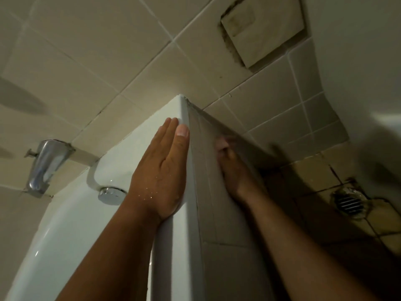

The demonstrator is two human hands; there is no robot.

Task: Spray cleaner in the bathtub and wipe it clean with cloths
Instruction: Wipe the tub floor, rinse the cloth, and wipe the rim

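- While the white bathtub (71, 213) filled the lower left of the view, its rim ran up the middle to a corner against the tiled wall.
- The left hand (160, 168) lay flat on the rim near that corner, fingers straight and together, holding nothing. Droplets dotted its back.
- The right hand (234, 168) rested against the tiled side panel (227, 268) just outside the rim. Blur hid its fingers, so whether it held anything could not be told.
- No cloth or spray bottle showed. Wiping well would probably call for a cloth and long strokes along the rim into the corner.
- A chrome overflow knob (111, 195) sat on the tub's inner wall near the left wrist, with a chrome spout (46, 164) on the wall further left. Both would likely need wiping around.
- A floor drain (347, 203) lay well apart at right.
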